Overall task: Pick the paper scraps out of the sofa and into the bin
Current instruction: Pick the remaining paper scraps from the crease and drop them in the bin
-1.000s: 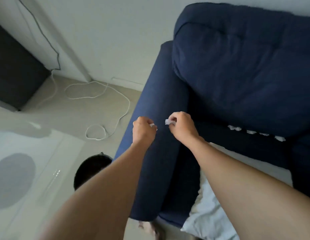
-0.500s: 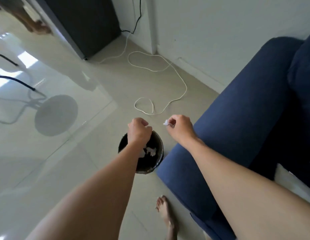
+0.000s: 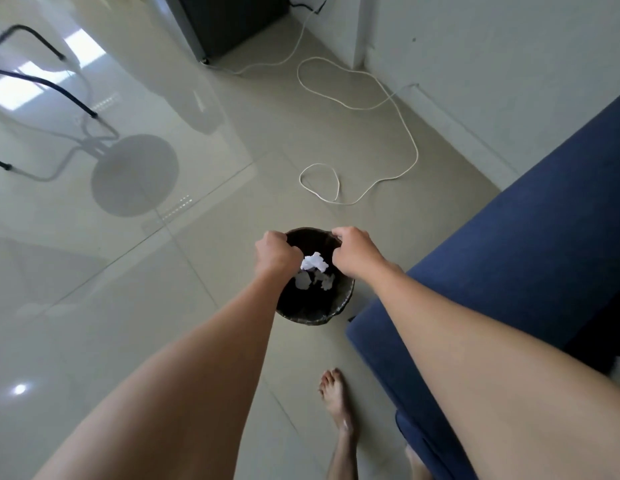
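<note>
My left hand [image 3: 275, 252] and my right hand [image 3: 353, 252] are both held over the small black bin [image 3: 312, 315] on the floor. Both have their fingers curled downward. A bright white paper scrap [image 3: 314, 261] sits between the two hands, right against my left fingers, and I cannot tell whether it is held or falling. More white scraps [image 3: 327, 281] lie inside the bin. No paper shows in my right hand. The blue sofa's armrest [image 3: 530, 258] is just to the right of the bin.
A white cable [image 3: 388, 102] loops across the tiled floor beyond the bin. A dark cabinet [image 3: 232, 22] stands at the back wall. A glass tabletop [image 3: 94, 168] with a round base under it lies to the left. My bare foot [image 3: 336, 400] is below the bin.
The view swung from the sofa seat down to the floor. Both hands moved left and came over the bin. The scrap pinched in my right fingers no longer shows there.
</note>
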`<action>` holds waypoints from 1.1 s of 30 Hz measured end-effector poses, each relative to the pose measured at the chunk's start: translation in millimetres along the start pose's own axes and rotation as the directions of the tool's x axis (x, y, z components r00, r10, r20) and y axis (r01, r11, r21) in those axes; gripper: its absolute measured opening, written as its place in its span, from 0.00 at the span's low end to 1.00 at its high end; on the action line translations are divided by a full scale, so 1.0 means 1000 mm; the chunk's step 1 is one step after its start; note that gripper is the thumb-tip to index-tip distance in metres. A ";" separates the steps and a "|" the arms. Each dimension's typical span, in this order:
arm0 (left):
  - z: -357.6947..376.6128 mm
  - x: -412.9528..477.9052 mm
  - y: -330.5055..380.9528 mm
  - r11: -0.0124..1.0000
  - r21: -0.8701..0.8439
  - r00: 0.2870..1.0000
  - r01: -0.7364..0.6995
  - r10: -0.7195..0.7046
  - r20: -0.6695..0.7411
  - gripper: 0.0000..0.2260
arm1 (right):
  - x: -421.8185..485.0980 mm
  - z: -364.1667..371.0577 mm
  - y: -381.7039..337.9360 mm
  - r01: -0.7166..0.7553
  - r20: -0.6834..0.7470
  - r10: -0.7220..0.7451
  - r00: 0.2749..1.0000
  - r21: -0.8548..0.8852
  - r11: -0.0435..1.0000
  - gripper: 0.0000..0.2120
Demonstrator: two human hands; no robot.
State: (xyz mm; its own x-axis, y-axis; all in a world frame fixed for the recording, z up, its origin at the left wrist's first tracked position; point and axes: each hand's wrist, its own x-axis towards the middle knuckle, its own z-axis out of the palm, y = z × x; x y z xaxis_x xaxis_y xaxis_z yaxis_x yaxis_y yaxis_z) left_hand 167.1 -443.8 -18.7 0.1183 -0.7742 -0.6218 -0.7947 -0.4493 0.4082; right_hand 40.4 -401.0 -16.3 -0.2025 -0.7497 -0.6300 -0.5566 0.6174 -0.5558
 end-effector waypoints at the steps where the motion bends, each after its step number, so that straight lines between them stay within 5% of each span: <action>1: -0.001 -0.002 0.000 1.000 0.008 1.000 -0.010 0.010 -0.002 0.05 | -0.002 -0.004 0.002 -0.009 -0.012 0.009 1.000 0.001 1.000 0.22; 4: -0.002 -0.011 0.010 0.997 0.065 0.999 -0.031 0.032 -0.011 0.14 | -0.007 -0.018 0.012 -0.015 -0.066 0.015 0.998 -0.007 1.000 0.20; 8: 0.008 -0.030 0.038 0.973 0.178 0.989 -0.146 0.146 0.013 0.08 | -0.018 -0.043 0.027 -0.018 -0.119 0.020 0.993 0.015 1.000 0.23; 14: 0.055 -0.080 0.105 0.869 0.326 0.928 -0.373 0.349 0.132 0.23 | -0.055 -0.105 0.076 -0.019 -0.228 0.020 0.973 0.006 1.000 0.23; 23: 0.171 -0.205 0.209 0.583 0.426 0.719 -0.692 0.608 0.337 0.20 | -0.151 -0.207 0.217 -0.164 -0.529 0.215 0.821 0.143 0.976 0.23; 28: 0.248 -0.277 0.237 0.373 0.404 0.541 -0.835 0.693 0.476 0.25 | -0.206 -0.231 0.303 -0.294 -0.615 0.366 0.698 0.220 0.930 0.23; 33: 0.314 -0.329 0.237 0.302 0.419 0.509 -0.856 0.628 0.588 0.23 | -0.244 -0.226 0.378 -0.350 -0.604 0.456 0.654 0.292 0.890 0.19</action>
State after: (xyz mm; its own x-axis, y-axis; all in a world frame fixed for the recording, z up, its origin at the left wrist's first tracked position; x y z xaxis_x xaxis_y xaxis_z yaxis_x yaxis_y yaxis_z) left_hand -247.2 -155.6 73.3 -0.7893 -0.4142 -0.4533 -0.5907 0.7139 0.3762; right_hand -302.8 -38.6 50.1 -0.8729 -0.3527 -0.3372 -0.1892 0.8817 -0.4323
